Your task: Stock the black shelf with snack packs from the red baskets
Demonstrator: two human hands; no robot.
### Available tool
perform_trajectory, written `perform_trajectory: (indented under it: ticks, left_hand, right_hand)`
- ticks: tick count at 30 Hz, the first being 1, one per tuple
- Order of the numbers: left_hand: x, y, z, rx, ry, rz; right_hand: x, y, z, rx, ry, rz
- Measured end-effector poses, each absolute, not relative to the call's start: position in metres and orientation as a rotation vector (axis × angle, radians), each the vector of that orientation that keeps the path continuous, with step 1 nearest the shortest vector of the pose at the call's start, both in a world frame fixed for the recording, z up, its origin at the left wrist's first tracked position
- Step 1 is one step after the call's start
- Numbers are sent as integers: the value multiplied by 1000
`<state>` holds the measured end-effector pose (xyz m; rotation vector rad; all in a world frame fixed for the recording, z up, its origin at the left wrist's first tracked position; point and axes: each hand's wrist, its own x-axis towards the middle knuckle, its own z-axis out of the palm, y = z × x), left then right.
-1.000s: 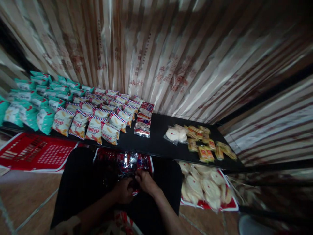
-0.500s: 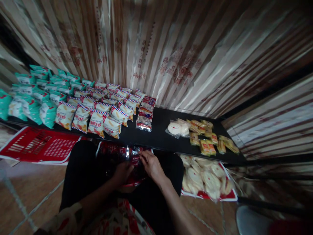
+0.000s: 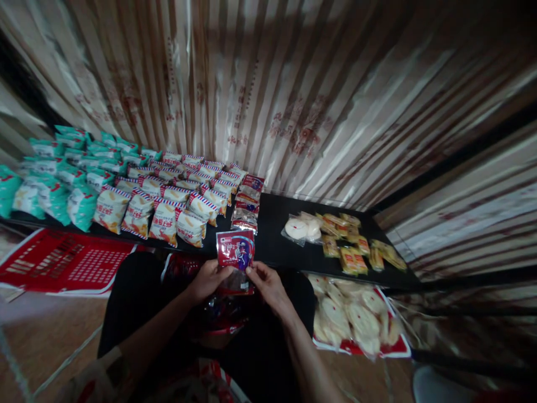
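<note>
Both my hands hold up one red snack packet (image 3: 235, 258) with a clear lower half, just in front of the black shelf (image 3: 277, 235). My left hand (image 3: 208, 277) pinches its left edge. My right hand (image 3: 267, 283) pinches its right edge. Below the hands sits a red basket (image 3: 218, 313) with more shiny red packets, on my dark lap. A column of matching red packets (image 3: 247, 204) lies on the shelf straight ahead of the held one.
Rows of red-and-white chip bags (image 3: 168, 196) and teal bags (image 3: 54, 173) fill the shelf's left. Round white cakes (image 3: 300, 228) and yellow packets (image 3: 352, 243) lie at right. A red tray of round cakes (image 3: 356, 322) and a flat red basket (image 3: 59, 260) rest on the floor.
My hands have come up out of the basket on my lap. They now hold a single red packet upright near the shelf edge.
</note>
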<state>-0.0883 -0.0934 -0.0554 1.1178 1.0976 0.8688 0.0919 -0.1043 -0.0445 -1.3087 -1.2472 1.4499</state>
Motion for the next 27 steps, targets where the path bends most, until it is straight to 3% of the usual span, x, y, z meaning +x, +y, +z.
perform_trajectory:
  ticks: [11,27]
  left_hand:
    - [-45,-58,-59,860,1052,1068]
    - [-12,39,-84,1332,1570,1449]
  right_hand:
    - [91,-65,-49,-1265,-748,1347]
    - [110,77,-48,-1926,-1290,661]
